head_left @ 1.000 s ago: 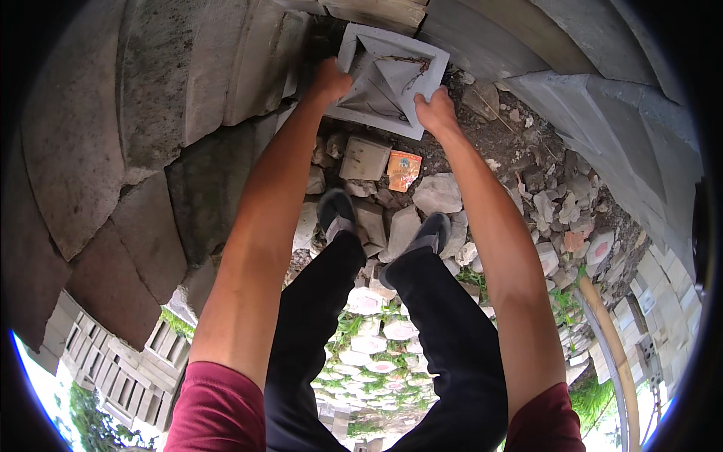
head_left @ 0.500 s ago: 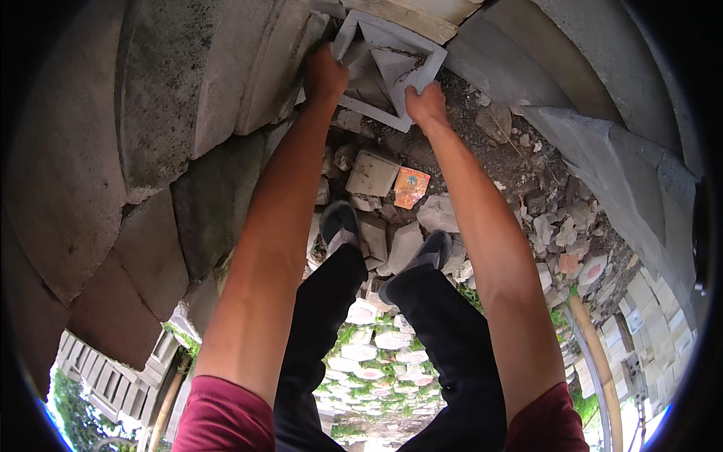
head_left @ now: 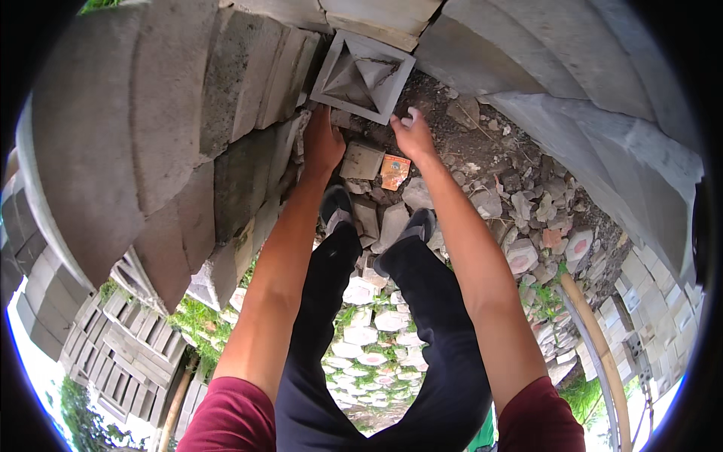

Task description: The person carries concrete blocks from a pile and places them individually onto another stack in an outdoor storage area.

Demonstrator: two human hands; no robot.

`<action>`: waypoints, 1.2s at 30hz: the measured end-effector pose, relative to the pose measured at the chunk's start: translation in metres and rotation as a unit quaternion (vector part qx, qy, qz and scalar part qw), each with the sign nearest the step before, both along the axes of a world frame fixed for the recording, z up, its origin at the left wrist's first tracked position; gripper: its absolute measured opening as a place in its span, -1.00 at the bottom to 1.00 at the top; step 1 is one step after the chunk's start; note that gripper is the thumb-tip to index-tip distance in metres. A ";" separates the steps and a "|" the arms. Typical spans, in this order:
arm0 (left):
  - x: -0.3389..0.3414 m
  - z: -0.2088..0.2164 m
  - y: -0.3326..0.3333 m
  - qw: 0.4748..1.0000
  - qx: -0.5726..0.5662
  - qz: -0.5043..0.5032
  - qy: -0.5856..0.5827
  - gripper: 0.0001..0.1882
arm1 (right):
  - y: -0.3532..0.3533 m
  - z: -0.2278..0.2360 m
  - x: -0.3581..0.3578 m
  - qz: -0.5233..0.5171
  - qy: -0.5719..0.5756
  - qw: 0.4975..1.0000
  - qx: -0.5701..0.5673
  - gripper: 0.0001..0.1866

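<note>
A square grey concrete block (head_left: 379,105) with a raised rim and a pyramid-shaped hollow stands among stacked slabs at the top of the view. Dry twigs lie in the hollow. My left hand (head_left: 322,145) is at the block's lower left corner, fingers stretched up toward its edge; whether the fingertips touch is hard to see. Just below the lower right corner is my right hand (head_left: 414,137), thumb and fingers apart, with nothing in it. On the rubble beneath the block lie a small square stone piece (head_left: 361,161) and an orange packet (head_left: 395,172).
Leaning concrete slabs (head_left: 169,113) crowd the left side, and large grey slabs (head_left: 595,143) stand on the right. Broken stones (head_left: 538,207) cover the ground around my shoes (head_left: 419,224). A curved wooden pole (head_left: 599,346) rises at the lower right.
Both hands have come off the block's sides and moved down toward me. The block stays against the slabs. My view has shifted, showing more on the left.
</note>
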State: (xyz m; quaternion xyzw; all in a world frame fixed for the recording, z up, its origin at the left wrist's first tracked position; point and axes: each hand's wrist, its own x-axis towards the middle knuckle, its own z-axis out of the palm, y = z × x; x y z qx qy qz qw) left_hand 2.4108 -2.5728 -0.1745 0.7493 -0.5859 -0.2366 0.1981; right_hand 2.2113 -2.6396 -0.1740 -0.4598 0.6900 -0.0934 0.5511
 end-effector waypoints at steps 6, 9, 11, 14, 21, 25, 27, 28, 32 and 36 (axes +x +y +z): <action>-0.031 0.132 0.062 0.997 0.052 -0.013 0.063 -0.53 | 0.079 0.110 -0.074 0.013 0.005 0.998 0.061 -0.34; -0.054 0.212 0.071 0.992 0.076 -0.006 0.098 -0.55 | 0.128 0.161 -0.125 0.029 0.062 0.997 0.022 -0.36; -0.056 0.249 0.086 0.986 0.103 -0.016 0.131 -0.55 | 0.153 0.204 -0.146 0.007 0.047 0.999 0.022 -0.37; -0.059 0.292 0.095 0.980 0.111 -0.083 0.144 -0.57 | 0.173 0.267 -0.165 -0.078 0.009 0.997 0.023 -0.37; -0.052 0.318 0.072 0.953 0.158 -0.233 0.113 -0.59 | 0.242 0.328 -0.167 -0.362 -0.092 0.927 0.003 -0.48; -0.067 0.355 0.059 0.949 0.092 -0.286 0.098 -0.62 | 0.268 0.365 -0.143 -0.450 -0.087 0.884 -0.088 -0.50; -0.080 0.385 0.062 0.933 0.090 -0.332 0.107 -0.62 | 0.272 0.400 -0.130 -0.495 -0.114 0.854 -0.112 -0.49; -0.086 0.399 0.058 0.926 0.082 -0.350 0.111 -0.63 | 0.269 0.413 -0.125 -0.515 -0.136 0.837 -0.123 -0.49; -0.119 0.462 0.066 0.891 0.071 -0.427 0.139 -0.61 | 0.293 0.452 -0.116 -0.540 -0.149 0.812 -0.164 -0.50; -0.155 0.508 0.089 0.834 0.057 -0.526 0.158 -0.63 | 0.346 0.477 -0.111 -0.562 -0.099 0.798 -0.194 -0.54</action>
